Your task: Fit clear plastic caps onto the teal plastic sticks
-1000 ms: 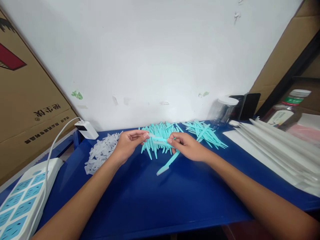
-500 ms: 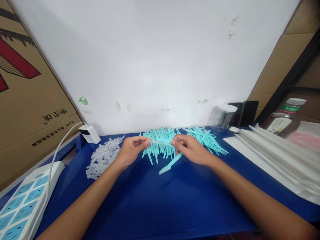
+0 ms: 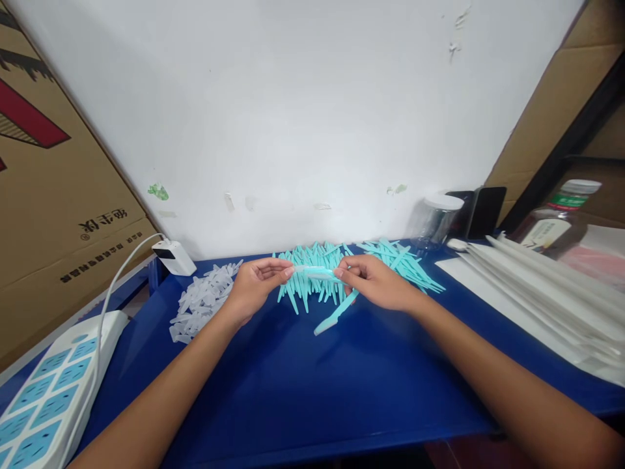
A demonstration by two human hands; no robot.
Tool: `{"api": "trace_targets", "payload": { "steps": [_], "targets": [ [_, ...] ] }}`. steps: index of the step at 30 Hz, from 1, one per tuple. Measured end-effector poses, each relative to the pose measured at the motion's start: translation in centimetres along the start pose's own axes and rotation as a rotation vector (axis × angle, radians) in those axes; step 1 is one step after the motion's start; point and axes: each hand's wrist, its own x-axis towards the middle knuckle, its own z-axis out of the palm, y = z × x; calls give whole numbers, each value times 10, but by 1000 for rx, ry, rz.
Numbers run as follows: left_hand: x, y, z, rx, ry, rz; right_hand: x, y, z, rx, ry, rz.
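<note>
My left hand (image 3: 263,283) pinches the end of a translucent blade cover (image 3: 299,269) between thumb and fingertips. My right hand (image 3: 368,280) grips a turquoise eyebrow razor (image 3: 319,273) by its handle, and the razor lies in line with the cover, its blade end at or in it. A second eyebrow razor (image 3: 332,319) slants down to the left from under the right hand's lower fingers. Behind both hands lies a heap of turquoise razors (image 3: 303,296). Left of my left hand is a pile of translucent covers (image 3: 202,299).
More turquoise razors (image 3: 403,264) lie at the back right, by a lidded clear jar (image 3: 434,225). A white charger (image 3: 174,258) and power strip (image 3: 53,397) stand left. Stacked white paper sheets (image 3: 532,299) and a bottle (image 3: 556,221) are right. The wall closes off the back.
The cover and the razor between my hands have come into line with each other. Both hands keep nearly the same place; the view has tilted slightly.
</note>
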Motion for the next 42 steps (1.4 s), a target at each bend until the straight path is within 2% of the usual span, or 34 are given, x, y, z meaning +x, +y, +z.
{"api": "trace_targets", "payload": {
  "steps": [7, 14, 20, 28, 33, 37, 42],
  "targets": [
    [-1, 0, 0, -6, -38, -14, 1, 1, 0, 13, -20, 10],
    [0, 1, -4, -11, -10, -30, 0, 1, -4, -29, 22, -19],
    [-3, 6, 0, -8, -72, -20, -1, 0, -1, -1, -49, 1],
    [-1, 4, -3, -27, -53, -35, -1, 0, -7, -9, -6, 3],
    [-8, 9, 3, 14, -121, -21, -2, -1, 0, 10, -73, -14],
    [-13, 10, 8, -38, -184, -34, -4, -3, 7, 20, -104, -56],
    [-12, 10, 9, -86, -167, -62, -4, -4, 10, 40, -105, -56]
  ]
}}
